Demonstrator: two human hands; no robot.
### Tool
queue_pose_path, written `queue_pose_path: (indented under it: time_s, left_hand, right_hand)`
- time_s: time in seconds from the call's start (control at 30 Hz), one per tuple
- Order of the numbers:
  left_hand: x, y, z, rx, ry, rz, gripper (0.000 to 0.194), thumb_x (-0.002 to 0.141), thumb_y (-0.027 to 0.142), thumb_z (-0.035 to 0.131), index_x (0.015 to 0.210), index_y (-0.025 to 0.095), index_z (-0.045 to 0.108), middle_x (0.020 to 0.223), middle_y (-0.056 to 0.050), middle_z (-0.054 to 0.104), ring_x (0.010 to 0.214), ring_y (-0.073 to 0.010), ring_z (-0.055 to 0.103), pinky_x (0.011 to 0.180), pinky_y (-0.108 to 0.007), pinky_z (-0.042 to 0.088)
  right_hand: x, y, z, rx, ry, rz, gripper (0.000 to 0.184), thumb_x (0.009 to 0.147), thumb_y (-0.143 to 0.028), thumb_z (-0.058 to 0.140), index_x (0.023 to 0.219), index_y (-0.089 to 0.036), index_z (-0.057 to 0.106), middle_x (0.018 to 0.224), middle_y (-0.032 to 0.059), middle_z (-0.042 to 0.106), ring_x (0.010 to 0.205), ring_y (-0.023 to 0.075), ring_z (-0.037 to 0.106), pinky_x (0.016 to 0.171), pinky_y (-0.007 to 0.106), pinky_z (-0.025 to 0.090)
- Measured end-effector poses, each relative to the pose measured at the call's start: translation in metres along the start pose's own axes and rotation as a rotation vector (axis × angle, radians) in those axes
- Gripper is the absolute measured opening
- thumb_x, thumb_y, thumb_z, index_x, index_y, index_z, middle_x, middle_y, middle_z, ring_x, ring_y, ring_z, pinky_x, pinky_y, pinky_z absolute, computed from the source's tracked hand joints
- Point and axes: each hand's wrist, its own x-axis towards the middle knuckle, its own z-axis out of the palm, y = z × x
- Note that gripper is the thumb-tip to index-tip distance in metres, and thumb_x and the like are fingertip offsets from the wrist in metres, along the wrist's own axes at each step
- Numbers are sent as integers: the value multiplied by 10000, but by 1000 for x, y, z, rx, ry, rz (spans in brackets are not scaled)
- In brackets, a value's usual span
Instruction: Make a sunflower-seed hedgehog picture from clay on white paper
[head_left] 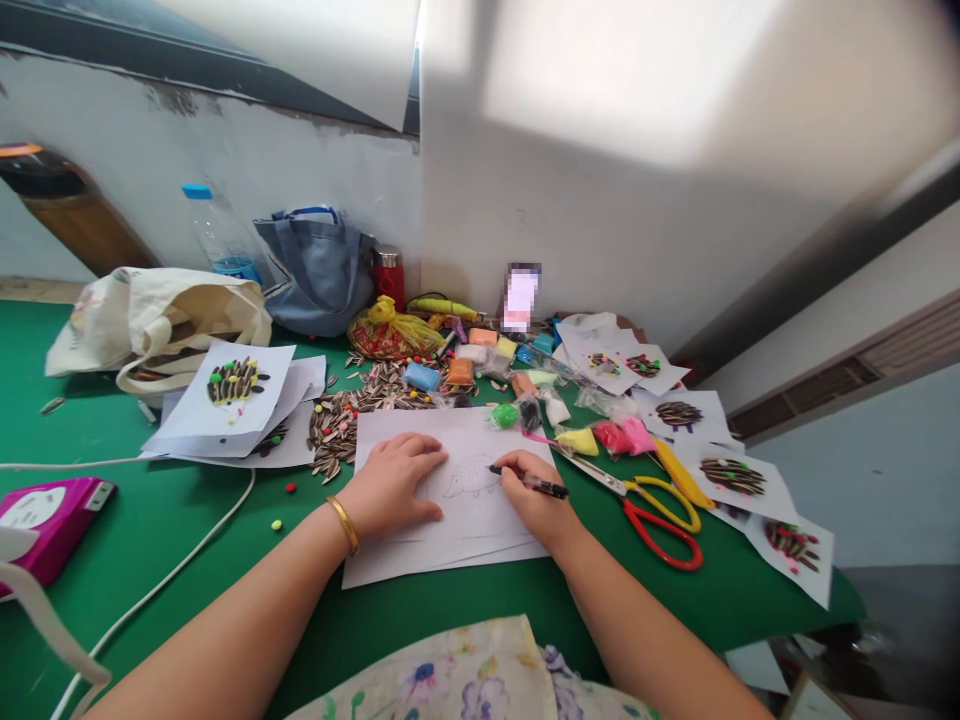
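A white sheet of paper (420, 550) lies in front of me, with at least one more sheet under it. On it is a line drawing of a small animal (466, 478), with a pointed snout at the left and short legs. My left hand (397, 485) rests on the paper left of the drawing, fingers spread and holding nothing. A black pen (544, 487) is gripped in my right hand (531, 495), its tip at the upper right of the drawn animal. Part of the drawing's right end is close to my right fingers.
Sunflower seeds (349, 425) and bagged coloured clay (461, 372) lie beyond the paper. Scissors (626, 488) with red and yellow handles lie at right. Seed-decorated sheets (240, 390) are stacked left, others (731, 475) right. A white cable (187, 560) crosses the green table (225, 620).
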Motion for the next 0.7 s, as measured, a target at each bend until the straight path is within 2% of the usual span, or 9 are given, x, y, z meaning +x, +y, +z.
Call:
queue_pose_path:
  time_s: [0.7]
  left_hand:
    - [1,-2,2,3,6,5,726,636,493,786,1297,279,576,1369,-72,535,1281,-314,432,1052,-457,334]
  right_hand:
    - [4,8,-1,-43,23,-11,175,802,-249,517,848,-222,683,715,-15,628,664,160,550,617,259,409]
